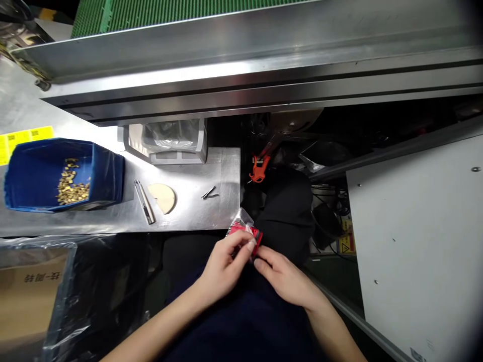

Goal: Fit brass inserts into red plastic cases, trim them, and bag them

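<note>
Over my lap, my left hand (226, 261) is closed, thumb and forefinger pinching a small red part (258, 238) that has a dark piece at its edge. A bit of clear plastic (242, 217) sticks out beyond the red part, close to the bench corner. My right hand (285, 276) is closed too, its fingertips and thumb gripping the lower end of the red part. Fingers hide much of the part, so its exact kind cannot be made out. On the bench nearby lie a small metal tool (209, 193), a beige disc with a cut-out (163, 197) and a slim pale-and-dark tool (145, 202).
A blue bin (107, 173) with small brass pieces stands on the metal bench (196, 216). Behind is a grey bin (179, 158) holding clear plastic. A metal-edged green conveyor (188, 12) spans the top. An orange-handled tool (258, 168) hangs below it. A white panel (422, 226) stands right.
</note>
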Action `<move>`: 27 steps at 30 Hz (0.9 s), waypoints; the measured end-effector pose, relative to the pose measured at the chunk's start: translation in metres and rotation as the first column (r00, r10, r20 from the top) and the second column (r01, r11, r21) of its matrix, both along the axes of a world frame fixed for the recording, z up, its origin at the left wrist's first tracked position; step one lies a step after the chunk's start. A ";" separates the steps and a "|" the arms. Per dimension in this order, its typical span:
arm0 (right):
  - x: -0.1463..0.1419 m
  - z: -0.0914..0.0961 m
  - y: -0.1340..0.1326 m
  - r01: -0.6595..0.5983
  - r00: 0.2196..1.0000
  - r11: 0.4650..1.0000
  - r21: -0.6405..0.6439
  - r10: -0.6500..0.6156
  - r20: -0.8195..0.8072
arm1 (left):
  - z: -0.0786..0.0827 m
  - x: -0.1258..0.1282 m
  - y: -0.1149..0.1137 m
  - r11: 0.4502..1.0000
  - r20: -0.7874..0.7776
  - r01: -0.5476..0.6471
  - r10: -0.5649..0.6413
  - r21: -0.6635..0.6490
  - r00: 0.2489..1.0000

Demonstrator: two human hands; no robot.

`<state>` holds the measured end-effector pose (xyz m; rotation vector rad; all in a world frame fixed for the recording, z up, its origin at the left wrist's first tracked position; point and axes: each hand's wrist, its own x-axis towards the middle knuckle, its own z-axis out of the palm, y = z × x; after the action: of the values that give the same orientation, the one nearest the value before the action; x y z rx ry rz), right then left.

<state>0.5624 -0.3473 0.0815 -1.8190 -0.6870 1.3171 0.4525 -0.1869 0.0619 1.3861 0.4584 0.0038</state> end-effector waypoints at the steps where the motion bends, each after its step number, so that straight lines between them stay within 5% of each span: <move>1: -0.001 0.006 0.000 -0.082 0.996 0.997 -0.012 0.082 0.046 | 0.000 -0.003 0.005 0.994 -0.045 -0.042 0.038 -0.096 0.998; 4: -0.007 0.016 0.002 -0.202 0.909 0.974 -0.105 0.226 0.351 | -0.002 -0.015 0.012 0.952 -0.149 -0.145 0.107 -0.269 0.983; 8: -0.014 0.014 0.005 -0.283 0.633 0.950 -0.136 0.291 0.717 | -0.009 -0.032 0.006 0.952 -0.205 -0.134 0.078 -0.276 0.976; 10: -0.016 0.013 0.006 -0.380 0.522 0.922 -0.078 0.283 0.805 | -0.011 -0.039 0.002 0.971 -0.243 -0.159 0.113 -0.178 0.963; 12: -0.018 0.014 0.008 -0.478 0.442 0.878 -0.024 0.264 0.857 | -0.012 -0.044 0.003 0.977 -0.272 -0.198 0.212 0.078 0.939; 14: -0.023 0.015 0.011 -0.558 0.394 0.829 0.019 0.245 0.886 | -0.012 -0.048 0.008 0.874 -0.218 -0.196 0.318 0.445 0.923; 16: -0.028 0.015 0.014 -0.624 0.371 0.780 0.052 0.237 0.898 | -0.011 -0.049 0.015 0.653 -0.098 -0.176 0.361 0.737 0.928; 18: -0.031 0.015 0.018 -0.654 0.369 0.753 0.073 0.233 0.900 | -0.008 -0.049 0.022 0.462 0.031 -0.196 0.341 0.865 0.940; 19: -0.032 0.016 0.019 -0.656 0.373 0.751 0.078 0.233 0.898 | -0.005 -0.049 0.025 0.421 0.095 -0.227 0.311 0.878 0.946; 20: -0.032 0.017 0.020 -0.650 0.385 0.754 0.088 0.227 0.895 | -0.001 -0.049 0.027 0.423 0.159 -0.265 0.270 0.866 0.950; 22: -0.029 0.020 0.022 -0.615 0.413 0.772 0.157 0.146 0.899 | 0.008 -0.050 0.031 0.527 0.265 -0.319 0.178 0.788 0.948; 25: -0.021 0.027 0.028 -0.499 0.453 0.816 0.294 -0.044 0.891 | 0.020 -0.053 0.035 0.838 0.309 -0.251 0.104 0.485 0.945; 27: -0.017 0.029 0.036 -0.423 0.537 0.842 0.334 -0.065 0.841 | 0.024 -0.057 0.038 0.978 0.279 -0.144 0.098 0.151 0.955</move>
<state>0.5457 -0.3108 0.1109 -1.8645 -1.6185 0.1809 0.3955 -0.1490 0.0856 1.4968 0.3188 0.3365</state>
